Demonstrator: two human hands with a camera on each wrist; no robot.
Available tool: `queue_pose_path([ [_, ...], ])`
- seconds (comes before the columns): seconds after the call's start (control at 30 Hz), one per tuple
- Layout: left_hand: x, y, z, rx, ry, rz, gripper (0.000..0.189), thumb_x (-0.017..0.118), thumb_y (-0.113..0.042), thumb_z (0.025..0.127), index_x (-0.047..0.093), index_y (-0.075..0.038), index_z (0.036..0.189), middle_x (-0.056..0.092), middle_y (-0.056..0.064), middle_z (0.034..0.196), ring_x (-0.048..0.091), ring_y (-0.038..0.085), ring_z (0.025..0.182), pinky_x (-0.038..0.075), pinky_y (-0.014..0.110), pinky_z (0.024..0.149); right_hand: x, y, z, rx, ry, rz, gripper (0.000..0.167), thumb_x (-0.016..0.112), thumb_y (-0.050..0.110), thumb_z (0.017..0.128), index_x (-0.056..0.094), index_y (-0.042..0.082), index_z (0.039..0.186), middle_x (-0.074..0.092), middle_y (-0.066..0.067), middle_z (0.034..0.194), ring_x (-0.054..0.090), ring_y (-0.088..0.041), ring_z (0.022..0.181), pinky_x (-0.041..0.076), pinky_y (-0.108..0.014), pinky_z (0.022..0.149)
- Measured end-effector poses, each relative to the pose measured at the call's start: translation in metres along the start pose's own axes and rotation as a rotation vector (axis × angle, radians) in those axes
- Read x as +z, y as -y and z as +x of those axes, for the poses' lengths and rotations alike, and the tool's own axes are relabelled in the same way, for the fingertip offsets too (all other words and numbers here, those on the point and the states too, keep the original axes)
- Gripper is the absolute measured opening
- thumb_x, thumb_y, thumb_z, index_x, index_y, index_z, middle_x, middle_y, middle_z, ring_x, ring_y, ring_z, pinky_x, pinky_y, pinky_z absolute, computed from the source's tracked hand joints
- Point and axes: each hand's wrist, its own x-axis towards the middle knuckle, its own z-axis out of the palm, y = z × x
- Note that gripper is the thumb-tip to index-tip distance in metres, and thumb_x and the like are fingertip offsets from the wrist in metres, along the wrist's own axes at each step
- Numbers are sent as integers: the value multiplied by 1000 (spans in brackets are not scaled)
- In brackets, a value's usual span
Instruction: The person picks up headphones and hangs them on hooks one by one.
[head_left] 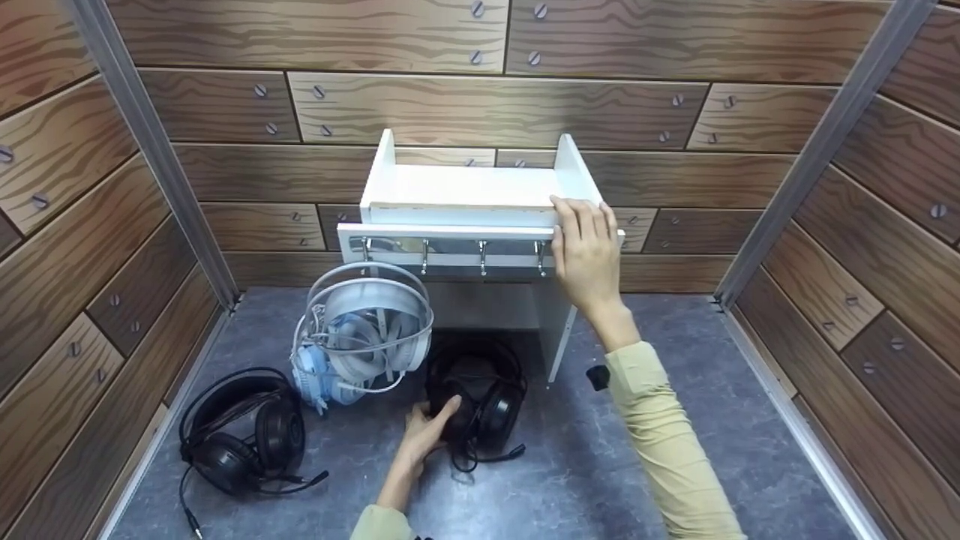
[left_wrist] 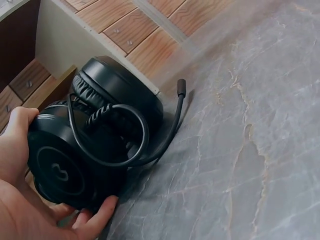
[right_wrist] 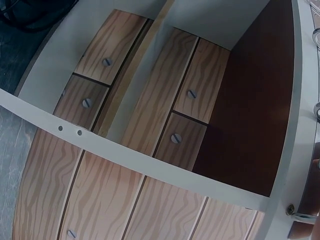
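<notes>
My left hand (head_left: 426, 431) grips a black headset (head_left: 499, 412) by one ear cup, thumb on one side and fingers beneath. In the left wrist view, that headset (left_wrist: 75, 150) shows a bent microphone boom close to the grey floor. My right hand (head_left: 590, 259) holds the front right edge of a white shelf rack (head_left: 472, 184), fingers over the top and thumb at the front. Several metal hooks line the rack's front rail. From the left hook hang white headphones (head_left: 375, 300), with light blue ear cups (head_left: 315, 371) below and behind them.
Another black headset (head_left: 244, 435) lies on the floor at the left, its cable trailing forward. Wood-patterned walls (head_left: 420, 105) enclose the space on three sides. The rack's side panel (head_left: 553, 322) stands right of the gripped headset. Grey marbled floor (head_left: 570, 465) extends in front.
</notes>
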Motion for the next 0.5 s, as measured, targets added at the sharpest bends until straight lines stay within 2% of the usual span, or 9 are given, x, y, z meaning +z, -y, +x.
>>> queue_pose_path([
  [0.1,3,0,-2,21,-30,48,84,73,-55,86,44,4,138,36,29,139,51,40,124,50,48,100,0,-1,-1,-2,7,-14,41,43,20,105,54,9,142,59,-13,125,51,-32,123,25,-48,120],
  [0.2,6,0,-3,74,-53,89,81,77,-53,84,46,1,136,45,28,136,49,40,127,43,50,105,0,-1,-1,-3,8,-18,41,43,19,105,54,9,143,58,-13,125,51,-32,123,25,-48,120],
  [0.37,11,0,-6,162,-54,85,75,81,-43,83,43,0,132,62,24,122,57,37,118,44,48,101,1,-2,-1,-1,-4,-11,40,44,19,104,55,10,142,59,-13,125,52,-32,123,26,-49,119],
  [0.5,14,0,-8,198,-55,75,76,83,-40,82,41,-2,133,63,23,122,58,36,117,44,48,101,1,-1,0,5,-9,6,40,45,19,103,56,10,141,59,-13,124,52,-32,123,26,-49,119],
])
